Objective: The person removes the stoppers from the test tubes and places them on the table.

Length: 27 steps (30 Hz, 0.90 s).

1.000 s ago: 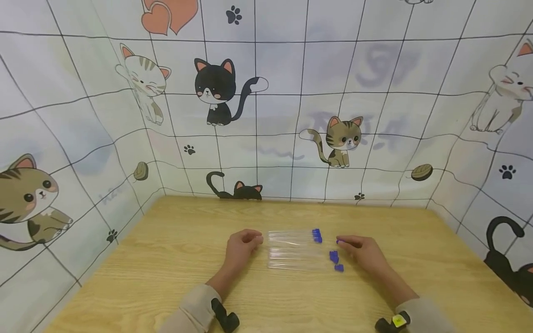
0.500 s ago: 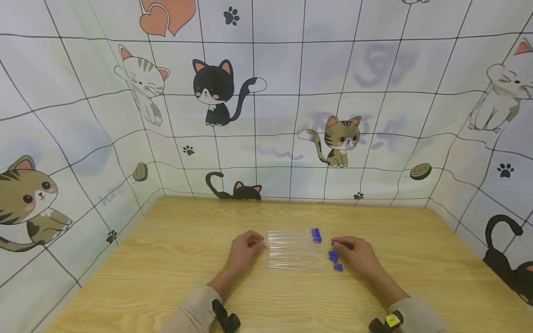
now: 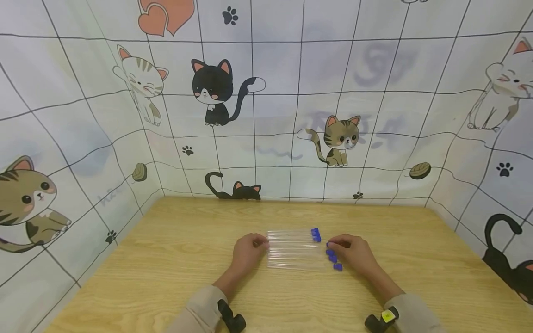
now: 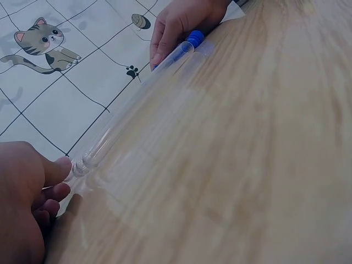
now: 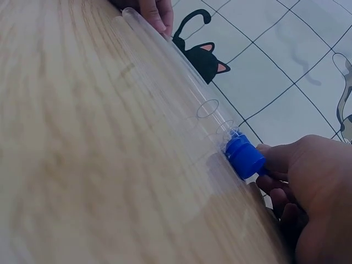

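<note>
Clear tubes (image 3: 287,250) are lying side by side on the bench (image 3: 200,217). Capping is looking partly done: the far few are wearing fitted blue caps (image 3: 316,236) on their right ends, nearer ones are showing none. Left hand (image 3: 249,252) is pinching the left end of one of the clear tubes, apparently steadying it. Right hand (image 3: 351,253) is grasping a small blue cap (image 3: 327,244) at its fingertips, near the tubes' right ends, seemingly not seated yet. Loose blue caps (image 3: 332,259) are lying just beside the right hand, presumably waiting for the bare tubes
</note>
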Each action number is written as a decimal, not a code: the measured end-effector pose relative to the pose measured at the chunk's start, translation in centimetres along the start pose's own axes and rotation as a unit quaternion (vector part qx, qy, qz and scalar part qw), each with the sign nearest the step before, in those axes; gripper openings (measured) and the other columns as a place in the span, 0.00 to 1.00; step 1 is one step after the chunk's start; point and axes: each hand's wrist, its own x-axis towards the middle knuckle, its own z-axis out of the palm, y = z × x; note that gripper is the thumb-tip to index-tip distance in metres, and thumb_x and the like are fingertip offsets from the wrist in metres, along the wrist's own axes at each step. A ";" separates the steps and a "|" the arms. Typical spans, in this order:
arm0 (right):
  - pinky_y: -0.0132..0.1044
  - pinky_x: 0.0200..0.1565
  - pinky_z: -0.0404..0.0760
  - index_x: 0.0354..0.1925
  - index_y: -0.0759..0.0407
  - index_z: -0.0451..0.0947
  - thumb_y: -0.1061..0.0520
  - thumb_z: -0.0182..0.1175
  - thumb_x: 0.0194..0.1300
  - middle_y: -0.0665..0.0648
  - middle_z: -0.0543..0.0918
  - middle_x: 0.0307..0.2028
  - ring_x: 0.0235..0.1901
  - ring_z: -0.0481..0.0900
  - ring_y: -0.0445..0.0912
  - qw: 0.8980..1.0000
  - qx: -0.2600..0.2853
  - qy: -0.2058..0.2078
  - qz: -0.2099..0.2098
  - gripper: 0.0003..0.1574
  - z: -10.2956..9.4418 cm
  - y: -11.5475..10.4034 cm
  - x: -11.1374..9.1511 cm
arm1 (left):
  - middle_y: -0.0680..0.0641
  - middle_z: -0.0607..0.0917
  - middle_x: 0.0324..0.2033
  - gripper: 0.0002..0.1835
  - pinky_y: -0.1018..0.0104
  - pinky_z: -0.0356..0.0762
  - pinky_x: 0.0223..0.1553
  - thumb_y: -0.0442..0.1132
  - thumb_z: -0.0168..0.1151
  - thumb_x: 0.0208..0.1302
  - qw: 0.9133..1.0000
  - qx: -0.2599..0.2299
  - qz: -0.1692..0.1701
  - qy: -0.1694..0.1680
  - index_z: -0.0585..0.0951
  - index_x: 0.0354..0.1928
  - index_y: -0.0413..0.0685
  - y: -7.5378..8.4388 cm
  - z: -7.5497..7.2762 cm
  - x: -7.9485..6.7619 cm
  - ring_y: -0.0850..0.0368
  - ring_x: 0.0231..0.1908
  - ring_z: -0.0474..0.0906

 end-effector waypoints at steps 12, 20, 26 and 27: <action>0.49 0.47 0.76 0.41 0.53 0.85 0.44 0.61 0.65 0.53 0.85 0.41 0.44 0.80 0.51 1.000 -0.010 0.007 -0.009 0.16 0.2 0.1 0.1 | 0.53 0.84 0.33 0.05 0.62 0.73 0.33 0.36 0.63 0.61 1.000 0.011 -0.009 -0.006 0.86 0.37 0.47 0.2 0.1 0.0 0.59 0.31 0.75; 0.51 0.51 0.74 0.44 0.57 0.84 0.45 0.55 0.70 0.55 0.85 0.42 0.48 0.79 0.54 1.000 0.007 0.015 -0.003 0.20 -0.3 0.1 -0.2 | 0.53 0.81 0.27 0.05 0.65 0.72 0.29 0.35 0.62 0.62 1.000 -0.007 -0.005 0.011 0.84 0.39 0.47 0.5 0.3 -0.2 0.60 0.27 0.73; 0.50 0.51 0.75 0.46 0.58 0.83 0.44 0.51 0.73 0.57 0.84 0.45 0.49 0.79 0.53 0.998 0.048 0.034 0.001 0.22 0.2 -0.1 0.0 | 0.50 0.81 0.30 0.06 0.63 0.74 0.32 0.35 0.61 0.64 0.999 -0.023 -0.021 0.021 0.81 0.41 0.42 0.6 0.1 -0.2 0.58 0.30 0.75; 0.49 0.51 0.75 0.47 0.59 0.83 0.44 0.51 0.73 0.57 0.84 0.45 0.49 0.79 0.53 0.998 0.055 0.035 0.002 0.23 0.4 -0.3 -0.1 | 0.50 0.81 0.30 0.06 0.63 0.74 0.33 0.35 0.61 0.64 0.999 -0.022 -0.023 0.021 0.81 0.41 0.41 0.6 0.1 -0.2 0.57 0.31 0.75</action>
